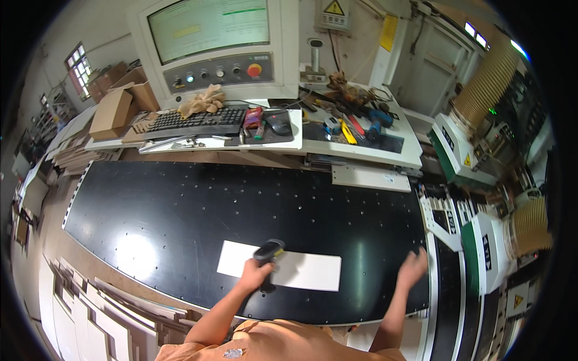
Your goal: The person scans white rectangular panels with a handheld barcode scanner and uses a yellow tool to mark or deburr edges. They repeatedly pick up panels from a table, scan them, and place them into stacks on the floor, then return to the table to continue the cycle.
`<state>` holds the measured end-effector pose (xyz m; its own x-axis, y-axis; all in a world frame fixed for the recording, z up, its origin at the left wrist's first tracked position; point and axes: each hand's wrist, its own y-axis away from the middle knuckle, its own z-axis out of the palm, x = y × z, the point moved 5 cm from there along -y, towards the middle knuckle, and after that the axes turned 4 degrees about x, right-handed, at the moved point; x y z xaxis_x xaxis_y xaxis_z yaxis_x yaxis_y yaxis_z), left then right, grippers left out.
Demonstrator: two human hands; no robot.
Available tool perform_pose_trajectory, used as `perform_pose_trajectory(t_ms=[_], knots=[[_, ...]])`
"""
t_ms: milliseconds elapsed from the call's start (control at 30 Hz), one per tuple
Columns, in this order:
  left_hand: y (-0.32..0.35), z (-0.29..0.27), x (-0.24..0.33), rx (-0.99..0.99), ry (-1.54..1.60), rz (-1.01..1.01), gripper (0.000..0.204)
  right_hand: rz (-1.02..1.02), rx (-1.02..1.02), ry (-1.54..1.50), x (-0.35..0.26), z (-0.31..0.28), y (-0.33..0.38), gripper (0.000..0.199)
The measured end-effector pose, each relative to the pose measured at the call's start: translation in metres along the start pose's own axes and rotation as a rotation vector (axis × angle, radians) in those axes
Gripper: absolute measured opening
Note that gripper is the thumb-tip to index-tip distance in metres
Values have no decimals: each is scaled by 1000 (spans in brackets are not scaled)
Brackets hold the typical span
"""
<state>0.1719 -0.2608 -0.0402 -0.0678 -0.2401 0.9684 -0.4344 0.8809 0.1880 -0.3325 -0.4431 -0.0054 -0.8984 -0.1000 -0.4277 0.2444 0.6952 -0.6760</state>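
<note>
My left hand [255, 274] grips a black handheld scanner [268, 251] by its handle, its head held over a flat white rectangular panel [301, 271]. The panel lies on the black perforated machine table [198, 210], near its front edge. My right hand [413, 268] hovers open, fingers spread, above the table's right end, to the right of the panel and apart from it. It holds nothing. Both forearms come up from the lower edge.
A control console with a monitor [211, 27], a keyboard [195, 122], a mouse [279, 122] and work gloves [201, 101] stands behind the table. Hand tools [355, 120] lie on the shelf beside it. White panels are stacked at the lower left [108, 319]. Green-and-white machine units [481, 240] stand to the right.
</note>
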Motion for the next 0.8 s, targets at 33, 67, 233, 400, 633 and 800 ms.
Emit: perform_pose_trajectory(t_ms=[33, 67, 233, 400, 633, 800], knots=[[1, 14, -1, -35, -47, -32, 32, -159, -73, -65, -43, 42, -21, 39], [3, 27, 1, -53, -40, -20, 34, -321, -148, -78, -84, 82, -34, 42], [13, 74, 10, -79, -234, -67, 39, -381, -565, 30, -204, 233, -60, 57], [18, 84, 18, -89, -51, -76, 36, -388, -560, 62, -236, 249, -31, 64], [-25, 70, 41, 5, 184, 55, 32, -514, -753, -77, -283, 171, 61, 79], [-61, 30, 43, 134, 355, 103, 26, -742, -872, -590, -317, 60, 152, 89]])
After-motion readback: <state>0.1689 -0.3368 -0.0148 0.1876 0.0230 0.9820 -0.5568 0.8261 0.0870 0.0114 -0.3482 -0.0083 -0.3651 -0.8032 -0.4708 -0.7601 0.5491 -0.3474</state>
